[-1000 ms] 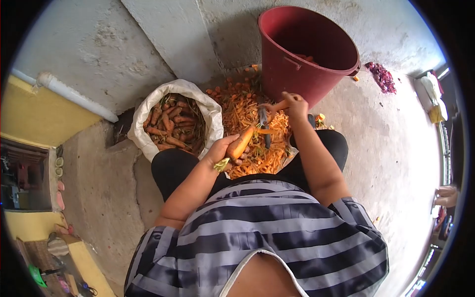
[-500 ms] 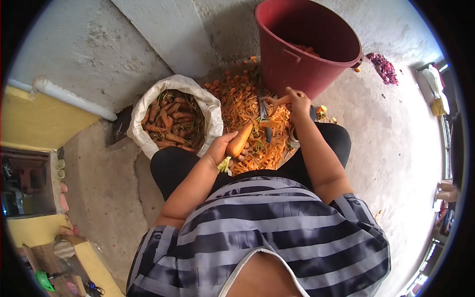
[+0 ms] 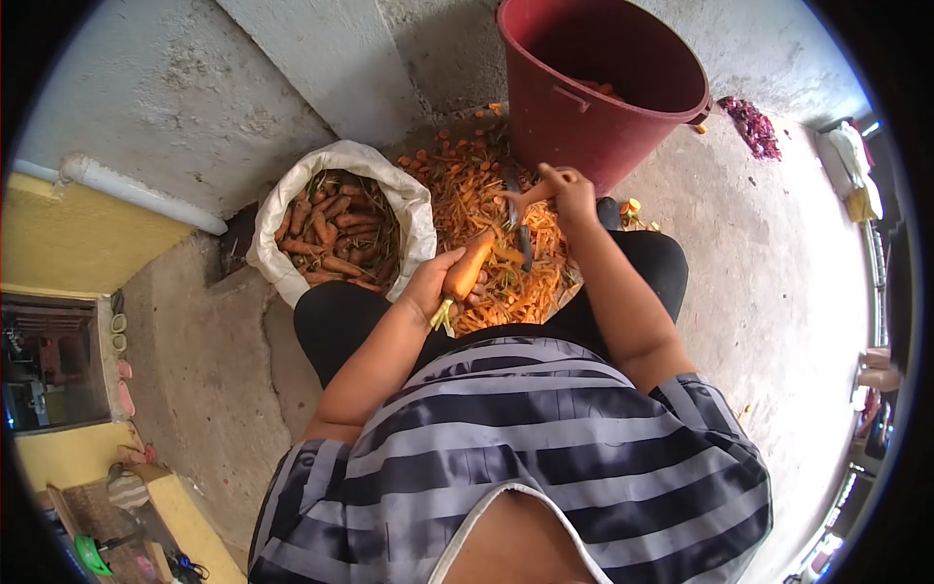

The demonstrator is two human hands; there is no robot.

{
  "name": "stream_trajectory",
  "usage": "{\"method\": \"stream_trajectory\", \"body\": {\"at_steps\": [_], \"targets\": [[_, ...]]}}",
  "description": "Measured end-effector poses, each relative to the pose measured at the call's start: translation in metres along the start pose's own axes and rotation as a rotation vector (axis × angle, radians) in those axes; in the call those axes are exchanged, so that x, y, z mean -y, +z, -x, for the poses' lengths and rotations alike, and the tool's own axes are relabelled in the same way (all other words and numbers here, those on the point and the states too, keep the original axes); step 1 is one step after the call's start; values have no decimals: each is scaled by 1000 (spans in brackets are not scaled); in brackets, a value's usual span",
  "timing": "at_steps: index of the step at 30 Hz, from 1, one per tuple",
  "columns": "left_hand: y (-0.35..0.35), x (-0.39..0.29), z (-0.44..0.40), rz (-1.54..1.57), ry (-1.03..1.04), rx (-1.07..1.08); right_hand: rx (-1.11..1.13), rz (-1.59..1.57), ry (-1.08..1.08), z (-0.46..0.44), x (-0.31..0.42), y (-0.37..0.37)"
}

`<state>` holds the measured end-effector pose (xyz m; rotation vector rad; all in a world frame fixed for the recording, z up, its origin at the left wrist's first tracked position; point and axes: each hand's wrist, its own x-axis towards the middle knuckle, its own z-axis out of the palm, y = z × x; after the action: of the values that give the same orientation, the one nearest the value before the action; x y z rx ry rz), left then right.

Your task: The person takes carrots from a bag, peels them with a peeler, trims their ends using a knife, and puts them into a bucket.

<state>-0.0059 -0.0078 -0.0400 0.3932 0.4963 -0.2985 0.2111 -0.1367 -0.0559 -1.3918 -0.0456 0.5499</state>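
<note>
My left hand (image 3: 430,282) is wrapped round a carrot (image 3: 468,267), its green stem stub pointing toward me and its tip pointing away. The carrot's upper side looks bright and smooth. My right hand (image 3: 576,198) grips a Y-shaped peeler (image 3: 531,194), whose head sits just beyond the carrot's tip, apart from it. Beneath both hands spreads a heap of orange carrot peelings (image 3: 472,200). A dark, narrow object (image 3: 525,249) lies among the peelings; I cannot tell what it is.
Left of the heap stands an open white sack (image 3: 416,219) full of unpeeled carrots (image 3: 336,229). A large red bucket (image 3: 603,136) with some carrots inside stands ahead on the right. Purple-red scraps (image 3: 751,128) lie by the wall. Carrot pieces (image 3: 630,207) are beside my right foot.
My right hand and the peeler have shifted slightly left and away from me. The carrot in my left hand has turned a little more upright in the view.
</note>
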Motion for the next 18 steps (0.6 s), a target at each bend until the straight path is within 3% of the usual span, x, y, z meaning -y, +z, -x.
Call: {"method": "stream_trajectory", "body": {"at_steps": [3, 5, 8, 9, 12, 13, 14, 15, 18], "targets": [[3, 2, 2, 9, 5, -77, 7, -295, 83, 5, 14, -4], [-6, 0, -4, 83, -14, -75, 93, -313, 96, 32, 23, 22], [3, 1, -2, -333, 203, -146, 214, -134, 174, 81, 34, 57], [2, 4, -7, -252, 222, -229, 249, -155, 74, 80, 17, 62], [21, 2, 3, -100, 140, -88, 116, -181, 173, 46, 5, 49], [-1, -1, -4, 22, -11, -22, -19, -139, 21, 15, -11, 35], [1, 0, -2, 16, -8, -7, -149, 30, 103, 16, 16, 24], [6, 1, 1, 10, -6, 8, -239, 16, -36, -17, -6, 4], [7, 2, 1, 46, 2, 3, -273, -187, 77, -14, 5, -9]]}}
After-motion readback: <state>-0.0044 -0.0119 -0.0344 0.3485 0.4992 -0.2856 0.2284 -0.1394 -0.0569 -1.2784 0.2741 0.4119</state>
